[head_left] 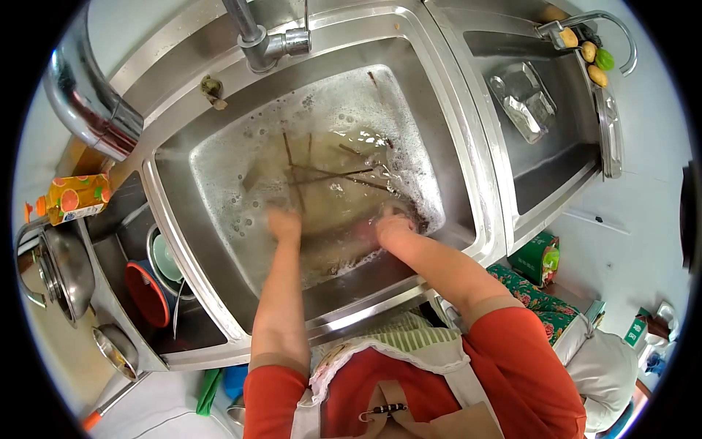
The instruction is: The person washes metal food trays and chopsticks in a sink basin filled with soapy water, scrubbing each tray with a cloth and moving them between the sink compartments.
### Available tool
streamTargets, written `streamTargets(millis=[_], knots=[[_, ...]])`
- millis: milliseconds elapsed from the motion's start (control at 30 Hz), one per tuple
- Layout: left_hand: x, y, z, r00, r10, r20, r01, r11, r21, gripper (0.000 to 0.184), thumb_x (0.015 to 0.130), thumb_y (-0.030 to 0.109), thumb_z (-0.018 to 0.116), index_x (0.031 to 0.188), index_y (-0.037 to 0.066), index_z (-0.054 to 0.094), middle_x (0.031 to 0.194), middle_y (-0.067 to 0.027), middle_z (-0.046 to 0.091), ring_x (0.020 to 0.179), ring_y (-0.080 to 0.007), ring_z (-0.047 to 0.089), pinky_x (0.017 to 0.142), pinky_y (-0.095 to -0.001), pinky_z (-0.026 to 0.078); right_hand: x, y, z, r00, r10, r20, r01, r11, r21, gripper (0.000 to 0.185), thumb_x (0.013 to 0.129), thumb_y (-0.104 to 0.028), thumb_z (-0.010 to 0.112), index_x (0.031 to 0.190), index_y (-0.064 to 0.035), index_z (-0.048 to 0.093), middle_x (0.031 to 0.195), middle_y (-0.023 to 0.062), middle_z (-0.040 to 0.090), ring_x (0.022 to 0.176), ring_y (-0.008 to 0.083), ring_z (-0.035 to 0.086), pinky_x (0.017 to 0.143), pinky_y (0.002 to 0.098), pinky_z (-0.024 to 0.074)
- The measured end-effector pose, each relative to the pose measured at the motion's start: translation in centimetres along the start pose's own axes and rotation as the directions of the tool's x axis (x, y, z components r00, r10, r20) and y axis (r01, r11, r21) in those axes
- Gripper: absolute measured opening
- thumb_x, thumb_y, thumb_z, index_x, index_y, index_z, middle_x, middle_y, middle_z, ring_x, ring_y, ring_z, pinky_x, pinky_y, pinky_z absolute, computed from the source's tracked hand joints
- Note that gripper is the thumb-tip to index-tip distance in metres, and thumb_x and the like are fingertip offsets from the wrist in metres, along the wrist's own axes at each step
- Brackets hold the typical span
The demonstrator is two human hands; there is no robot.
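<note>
A metal sink [446, 157] holds cloudy, soapy water [227, 157] with foam along its edges. My left hand [284, 222] dips into the water at the lower middle, its fingers hidden below the surface. To the right, my right hand [395, 225] is also partly under, beside a blurred reddish patch [365, 233] that I cannot name. What either hand holds, if anything, does not show. Several dark chopsticks [329, 175] lie crossed in the water ahead of both hands. Larger pale shapes underwater are too murky to make out.
A tap [263, 47] stands at the sink's back edge. The left basin holds a red bowl [148, 293] and a green cup [167, 257]; an orange detergent bottle [77, 199] lies behind it. A clear plastic container [523, 101] sits in the right basin, with potatoes [597, 75] near its rim.
</note>
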State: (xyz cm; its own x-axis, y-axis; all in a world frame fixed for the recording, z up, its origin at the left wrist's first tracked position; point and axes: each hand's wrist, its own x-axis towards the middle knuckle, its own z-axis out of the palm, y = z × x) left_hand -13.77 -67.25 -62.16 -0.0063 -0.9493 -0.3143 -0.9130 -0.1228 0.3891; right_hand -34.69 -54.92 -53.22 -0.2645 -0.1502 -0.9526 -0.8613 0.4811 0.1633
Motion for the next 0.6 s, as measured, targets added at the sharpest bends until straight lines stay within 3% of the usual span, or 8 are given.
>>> streamTargets(millis=[100, 133, 200, 333, 400, 467, 533, 600], knots=[[-0.7, 0.8, -1.4, 0.986, -0.136, 0.101, 0.139, 0.990, -0.022, 0.031, 0.069, 0.013, 0.063, 0.093, -0.007, 0.061, 0.087, -0.0249, 0.064, 0.088, -0.0419, 0.062, 0.079, -0.0434, 0.049, 1.4, 0.8, 1.8, 0.994, -0.063, -0.091, 0.070, 0.995, 0.072, 0.046, 0.086, -0.021, 0.061, 0.130, -0.0075, 0.055, 0.144, 0.0159, 0.029, 0.124, 0.0502, 0.040, 0.083, 0.0584, 0.0482], [-1.0, 0.9, -2.1, 0.986, -0.137, 0.096, 0.140, 0.990, -0.022, 0.031, 0.069, 0.013, 0.063, 0.093, -0.007, 0.061, 0.087, -0.0249, 0.064, 0.088, -0.0419, 0.062, 0.079, -0.0434, 0.049, 1.0, 1.0, 1.9, 0.984, -0.090, -0.153, 0.110, 0.986, 0.123, 0.043, 0.086, -0.021, 0.061, 0.128, -0.0089, 0.057, 0.143, 0.0158, 0.031, 0.124, 0.0496, 0.041, 0.085, 0.0571, 0.0481], [-1.1, 1.3, -3.5, 0.997, -0.078, 0.001, 0.075, 0.955, -0.288, 0.024, 0.068, 0.012, 0.064, 0.086, -0.003, 0.059, 0.079, -0.0205, 0.062, 0.077, -0.0385, 0.061, 0.072, -0.0421, 0.047, 0.3, 1.4, 1.7, 0.972, -0.146, -0.184, 0.171, 0.976, 0.133, 0.041, 0.086, -0.023, 0.061, 0.125, -0.0092, 0.059, 0.141, 0.0172, 0.035, 0.122, 0.0469, 0.045, 0.086, 0.0531, 0.0490], [-1.3, 2.1, -7.4, 0.995, -0.091, -0.038, 0.074, 0.943, -0.325, 0.021, 0.066, 0.011, 0.064, 0.082, 0.000, 0.056, 0.074, -0.0173, 0.060, 0.069, -0.0344, 0.058, 0.067, -0.0407, 0.046, -2.4, 1.7, 0.5, 0.915, -0.321, -0.243, 0.357, 0.926, 0.125, 0.036, 0.086, -0.025, 0.061, 0.117, -0.0067, 0.062, 0.127, 0.0195, 0.053, 0.112, 0.0342, 0.057, 0.088, 0.0411, 0.0502], [-1.6, 1.9, -9.0, 0.997, -0.040, -0.072, 0.018, 0.957, -0.289, 0.020, 0.066, 0.012, 0.067, 0.080, 0.000, 0.057, 0.066, -0.0100, 0.056, 0.062, -0.0216, 0.053, 0.062, -0.0350, 0.045, -3.5, 1.4, -0.6, 0.913, -0.375, -0.159, 0.394, 0.913, 0.110, 0.036, 0.084, -0.023, 0.061, 0.116, -0.0057, 0.062, 0.119, 0.0191, 0.058, 0.108, 0.0307, 0.059, 0.088, 0.0394, 0.0500], [-2.1, 1.8, -10.5, 0.997, -0.046, -0.069, 0.024, 0.955, -0.295, 0.020, 0.068, 0.013, 0.066, 0.080, 0.000, 0.057, 0.068, -0.0120, 0.058, 0.064, -0.0264, 0.056, 0.063, -0.0379, 0.045, -4.7, 1.2, -1.0, 0.904, -0.422, -0.070, 0.427, 0.899, 0.095, 0.036, 0.083, -0.021, 0.062, 0.115, -0.0047, 0.062, 0.111, 0.0187, 0.063, 0.103, 0.0271, 0.062, 0.088, 0.0377, 0.0499], [-2.7, 1.7, -12.0, 0.996, -0.056, -0.074, 0.031, 0.952, -0.306, 0.019, 0.069, 0.013, 0.065, 0.081, 0.001, 0.056, 0.071, -0.0140, 0.060, 0.065, -0.0312, 0.058, 0.064, -0.0408, 0.045, -5.7, 1.2, -1.2, 0.886, -0.441, -0.145, 0.464, 0.830, 0.308, 0.035, 0.079, -0.016, 0.063, 0.112, -0.0053, 0.064, 0.101, 0.0166, 0.067, 0.097, 0.0265, 0.064, 0.084, 0.0357, 0.0508], [-3.9, 1.3, -13.2, 0.981, 0.074, -0.179, -0.122, 0.955, -0.271, 0.019, 0.072, 0.015, 0.064, 0.080, 0.001, 0.055, 0.068, -0.0135, 0.059, 0.062, -0.0314, 0.057, 0.061, -0.0418, 0.045, -5.8, 1.5, -0.9, 0.836, -0.469, -0.284, 0.542, 0.787, 0.294, 0.035, 0.077, -0.014, 0.063, 0.112, -0.0055, 0.063, 0.099, 0.0154, 0.068, 0.094, 0.0257, 0.065, 0.082, 0.0343, 0.0514]])
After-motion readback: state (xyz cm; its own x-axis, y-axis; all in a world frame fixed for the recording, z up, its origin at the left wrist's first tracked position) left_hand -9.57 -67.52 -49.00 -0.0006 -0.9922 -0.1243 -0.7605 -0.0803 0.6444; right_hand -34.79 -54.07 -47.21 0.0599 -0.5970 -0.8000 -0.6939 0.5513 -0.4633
